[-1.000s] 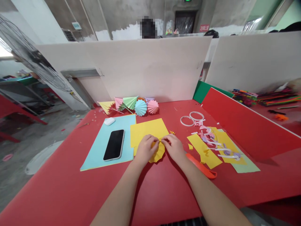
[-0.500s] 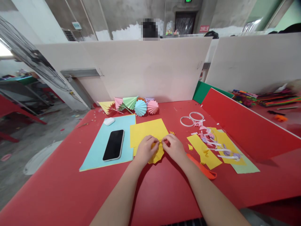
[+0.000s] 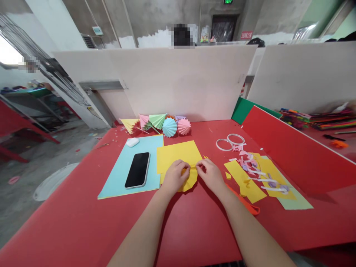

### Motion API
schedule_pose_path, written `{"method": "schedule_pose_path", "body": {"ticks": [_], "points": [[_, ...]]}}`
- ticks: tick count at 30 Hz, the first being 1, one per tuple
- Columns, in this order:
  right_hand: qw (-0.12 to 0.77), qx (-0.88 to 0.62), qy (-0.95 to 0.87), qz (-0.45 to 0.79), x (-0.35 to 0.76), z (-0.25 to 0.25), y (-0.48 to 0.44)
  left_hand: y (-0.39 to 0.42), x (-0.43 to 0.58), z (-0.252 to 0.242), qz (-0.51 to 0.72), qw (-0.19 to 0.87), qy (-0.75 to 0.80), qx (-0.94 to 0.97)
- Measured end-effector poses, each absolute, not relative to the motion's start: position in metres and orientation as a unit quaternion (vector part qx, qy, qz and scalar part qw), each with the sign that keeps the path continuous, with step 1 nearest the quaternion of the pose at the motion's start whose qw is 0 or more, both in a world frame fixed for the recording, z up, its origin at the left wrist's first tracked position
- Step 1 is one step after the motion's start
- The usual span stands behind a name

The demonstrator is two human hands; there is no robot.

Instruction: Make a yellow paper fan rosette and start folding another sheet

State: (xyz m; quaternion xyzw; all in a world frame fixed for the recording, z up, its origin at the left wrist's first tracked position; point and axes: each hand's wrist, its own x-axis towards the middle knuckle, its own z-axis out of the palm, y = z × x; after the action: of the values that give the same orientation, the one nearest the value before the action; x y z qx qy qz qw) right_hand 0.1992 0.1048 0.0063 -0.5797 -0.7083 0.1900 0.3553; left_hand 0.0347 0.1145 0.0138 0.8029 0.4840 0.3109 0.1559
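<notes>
Between my hands is a yellow pleated paper fan [image 3: 191,182], its scalloped edge spread toward me. My left hand [image 3: 175,175] pinches the fan's upper edge with thumb and fingers. My right hand [image 3: 210,173] has its fingertips pressed together at the right end of the same edge. Just beyond lies a flat yellow sheet [image 3: 178,152], partly under the hands. Left of them, a black-screened phone [image 3: 137,170] rests on light blue paper [image 3: 112,185]. An orange tool handle [image 3: 253,210] shows past my right forearm.
Folded paper fans and rosettes [image 3: 169,127] stand along the white partition [image 3: 178,81]. At right are two tape rings [image 3: 236,139], yellow strips [image 3: 244,181], and pink and white scraps [image 3: 250,165]. A red board [image 3: 294,148] borders the table's right side. A white object [image 3: 132,142] sits beyond the phone.
The view has shifted slightly, so everything appears a little to the right. My right fingertips have drawn slightly away from my left ones along the fan's edge.
</notes>
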Motion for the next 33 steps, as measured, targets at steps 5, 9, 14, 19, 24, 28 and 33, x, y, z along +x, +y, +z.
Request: {"method": "schedule_pose_path", "body": {"ticks": [5,9,14,19,24,28,33], "points": [[0.345,-0.586,-0.709,0.186,0.1987,0.0048,0.1049,0.1158,0.0341,0.012,0.305,0.152,0.493,0.801],[0.344,-0.584,-0.711,0.187,0.1989,0.0049,0.1049,0.1167,0.0335,0.0109,0.303,0.154,0.495,0.8],[0.345,-0.581,-0.711,0.196,0.1993,0.0071,0.1044,0.1164,0.0344,0.0104,0.303,0.159,0.496,0.798],[0.355,-0.585,-0.698,0.209,0.1992,0.0063,0.1046,0.1162,0.0347,0.0101,0.301,0.155,0.502,0.796],[0.372,-0.582,-0.692,0.209,0.1991,0.0061,0.1047,0.1155,0.0349,0.0108,0.295,0.159,0.501,0.798],[0.38,-0.578,-0.686,0.225,0.1999,0.0062,0.1055,0.115,0.0352,0.0099,0.295,0.158,0.5,0.799],[0.379,-0.575,-0.689,0.227,0.2015,0.0037,0.107,0.1144,0.0357,0.0092,0.299,0.159,0.496,0.8]]}}
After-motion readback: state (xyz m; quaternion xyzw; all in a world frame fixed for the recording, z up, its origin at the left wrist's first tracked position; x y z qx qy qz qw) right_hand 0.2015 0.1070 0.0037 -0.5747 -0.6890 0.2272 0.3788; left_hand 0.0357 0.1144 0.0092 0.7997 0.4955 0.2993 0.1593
